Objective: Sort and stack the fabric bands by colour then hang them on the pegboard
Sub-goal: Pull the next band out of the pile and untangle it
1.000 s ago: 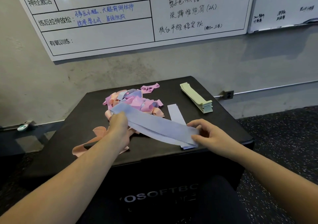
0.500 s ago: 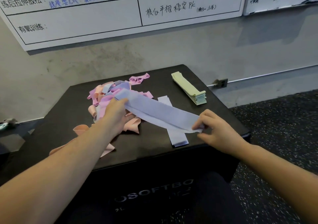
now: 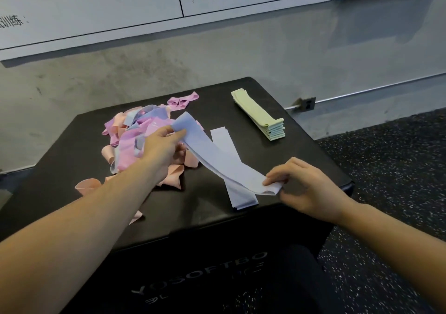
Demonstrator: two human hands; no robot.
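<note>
A pale blue fabric band stretches above the black box top. My left hand pinches its far end over a loose heap of pink, peach and blue bands. My right hand pinches its near end by the front edge. Under the held band lies a flat blue band, partly covered. A neat stack of green bands sits at the back right. No pegboard is in view.
The box stands against a grey wall with whiteboards above it. A wall socket and a rail run to the right. Speckled dark floor lies on the right. One pink band lies apart behind the heap.
Both hands have lifted the blue band off the box top and swung it nearer in line with the flat blue band beneath. The camera has tilted down.
</note>
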